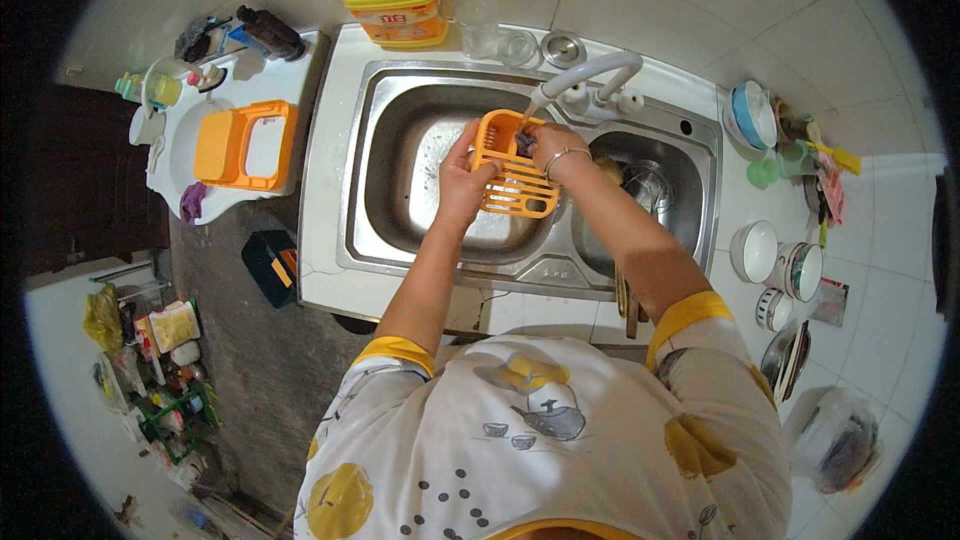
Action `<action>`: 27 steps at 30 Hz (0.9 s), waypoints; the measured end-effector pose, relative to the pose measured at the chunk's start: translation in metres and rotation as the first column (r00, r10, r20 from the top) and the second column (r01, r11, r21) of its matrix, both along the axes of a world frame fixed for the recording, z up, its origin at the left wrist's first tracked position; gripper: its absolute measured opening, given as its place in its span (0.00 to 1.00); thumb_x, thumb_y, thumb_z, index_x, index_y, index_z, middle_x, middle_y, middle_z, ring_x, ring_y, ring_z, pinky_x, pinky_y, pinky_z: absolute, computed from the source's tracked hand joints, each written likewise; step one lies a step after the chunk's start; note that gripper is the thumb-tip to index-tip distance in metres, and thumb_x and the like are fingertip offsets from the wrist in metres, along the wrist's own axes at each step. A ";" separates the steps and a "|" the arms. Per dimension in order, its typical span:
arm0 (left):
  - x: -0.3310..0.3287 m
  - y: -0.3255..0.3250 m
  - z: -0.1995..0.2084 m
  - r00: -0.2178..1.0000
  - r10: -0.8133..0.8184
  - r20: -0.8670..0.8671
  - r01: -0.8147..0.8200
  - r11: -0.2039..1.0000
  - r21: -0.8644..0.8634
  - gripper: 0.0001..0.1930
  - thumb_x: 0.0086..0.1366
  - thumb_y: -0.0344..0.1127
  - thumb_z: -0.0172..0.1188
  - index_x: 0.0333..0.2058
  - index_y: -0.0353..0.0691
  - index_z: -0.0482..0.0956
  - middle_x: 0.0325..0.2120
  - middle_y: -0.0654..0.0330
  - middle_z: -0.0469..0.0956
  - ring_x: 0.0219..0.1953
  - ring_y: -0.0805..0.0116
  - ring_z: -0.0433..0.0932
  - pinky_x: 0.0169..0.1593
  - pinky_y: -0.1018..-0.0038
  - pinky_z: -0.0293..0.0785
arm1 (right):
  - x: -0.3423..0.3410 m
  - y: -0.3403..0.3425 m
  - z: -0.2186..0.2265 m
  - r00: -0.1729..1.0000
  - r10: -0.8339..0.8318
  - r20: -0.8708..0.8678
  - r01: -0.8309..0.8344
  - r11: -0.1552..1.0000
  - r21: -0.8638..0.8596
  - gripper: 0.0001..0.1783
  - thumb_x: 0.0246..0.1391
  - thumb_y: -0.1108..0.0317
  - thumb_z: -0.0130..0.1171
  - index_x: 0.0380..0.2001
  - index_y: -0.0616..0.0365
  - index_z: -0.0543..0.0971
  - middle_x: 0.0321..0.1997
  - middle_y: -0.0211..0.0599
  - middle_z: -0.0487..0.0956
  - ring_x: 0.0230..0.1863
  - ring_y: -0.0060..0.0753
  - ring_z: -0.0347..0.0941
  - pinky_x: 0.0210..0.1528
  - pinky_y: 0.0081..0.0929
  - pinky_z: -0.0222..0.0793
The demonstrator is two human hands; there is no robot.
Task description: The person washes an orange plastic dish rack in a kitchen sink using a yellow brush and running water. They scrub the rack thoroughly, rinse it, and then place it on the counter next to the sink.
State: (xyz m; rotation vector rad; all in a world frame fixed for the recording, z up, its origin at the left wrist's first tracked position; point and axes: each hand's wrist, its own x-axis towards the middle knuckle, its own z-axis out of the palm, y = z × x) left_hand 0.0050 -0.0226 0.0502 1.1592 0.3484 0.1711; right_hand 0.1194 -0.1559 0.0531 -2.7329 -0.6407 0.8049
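Over the left basin of the steel double sink (385,90), my left hand (464,180) grips the side of an orange slotted plastic rack (515,187), tilted up toward me. My right hand (562,153), a bracelet at its wrist, presses a dark purplish cloth (525,143) against the inside of the rack's upper part. Its fingers are closed and partly hidden. Just above the rack is the spout of a pale grey tap (590,70), where a thin stream of water seems to run down onto it.
Behind the sink stand a yellow pump jug (395,5), a clear cup (477,25) and a glass jar (518,48). A wire strainer (650,185) lies in the right basin. Bowls (753,252) line the right counter; an orange tray (245,145) rests on the left washbasin.
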 end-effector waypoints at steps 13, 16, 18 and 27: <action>-0.009 0.016 -0.016 0.998 -0.022 -0.054 0.025 0.999 0.047 0.33 0.53 0.16 0.54 0.59 0.39 0.61 0.37 0.57 0.77 0.34 0.73 0.77 0.38 0.79 0.75 | -0.023 -0.020 0.037 0.991 0.113 0.075 -0.113 0.994 0.002 0.12 0.46 0.68 0.55 0.36 0.56 0.79 0.36 0.46 0.79 0.41 0.47 0.76 0.43 0.39 0.72; 0.000 0.008 -0.005 0.998 -0.056 -0.040 0.059 0.996 0.069 0.32 0.53 0.16 0.55 0.59 0.38 0.62 0.38 0.57 0.77 0.33 0.73 0.78 0.38 0.79 0.75 | -0.015 -0.005 0.007 0.997 -0.012 0.078 0.006 0.997 0.071 0.12 0.47 0.69 0.54 0.37 0.55 0.78 0.39 0.47 0.78 0.42 0.47 0.75 0.44 0.39 0.72; 0.002 0.009 -0.005 0.998 -0.054 -0.044 0.057 0.995 0.084 0.32 0.53 0.16 0.54 0.58 0.36 0.61 0.38 0.56 0.77 0.35 0.73 0.78 0.39 0.79 0.75 | -0.012 0.000 0.001 0.999 -0.039 0.008 0.037 0.989 0.140 0.14 0.47 0.71 0.54 0.40 0.54 0.77 0.40 0.46 0.78 0.43 0.48 0.75 0.45 0.39 0.71; -0.020 0.048 -0.049 0.990 0.094 -0.103 -0.102 0.992 -0.076 0.32 0.53 0.17 0.53 0.59 0.36 0.59 0.38 0.55 0.77 0.34 0.72 0.78 0.37 0.78 0.76 | 0.015 -0.084 0.007 0.989 -0.144 -0.019 0.138 0.889 0.436 0.16 0.49 0.69 0.53 0.42 0.61 0.75 0.35 0.49 0.78 0.31 0.42 0.77 0.37 0.34 0.72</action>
